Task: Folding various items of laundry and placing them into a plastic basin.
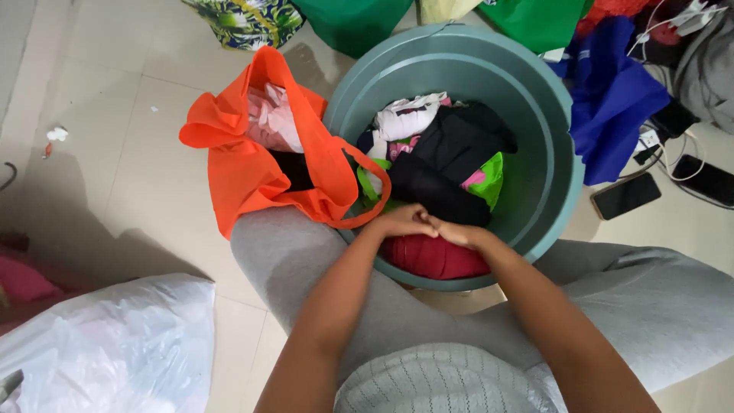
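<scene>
Hands, left hand meeting right hand over tub (fingers curled, grip unclear).

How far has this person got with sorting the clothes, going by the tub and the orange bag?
Already done, it seems: the round grey-green plastic tub holds a heap of black, white, pink and red clothes. In hand: nothing; the left hand and right hand meet over the tub's near rim, apparently empty. Left: the open orange fabric bag still holds pink and dark clothing.
</scene>
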